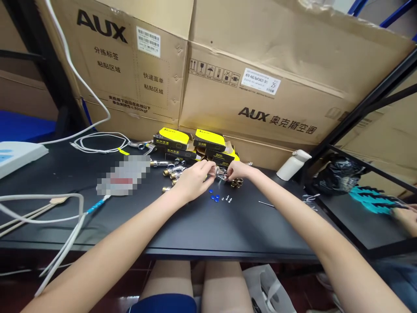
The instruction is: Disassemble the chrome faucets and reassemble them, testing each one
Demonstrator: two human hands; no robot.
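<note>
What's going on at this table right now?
A person holds a small chrome metal fitting between the left hand and right hand, above a black table. Close by lie small round blue pieces, tiny silver metal parts, a cluster of brass rings, brass-and-chrome fittings and yellow-and-black boxes.

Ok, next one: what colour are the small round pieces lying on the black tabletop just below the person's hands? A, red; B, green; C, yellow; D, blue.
D: the small round pieces on the black tabletop, just below the left hand and right hand, are clearly blue.
</note>
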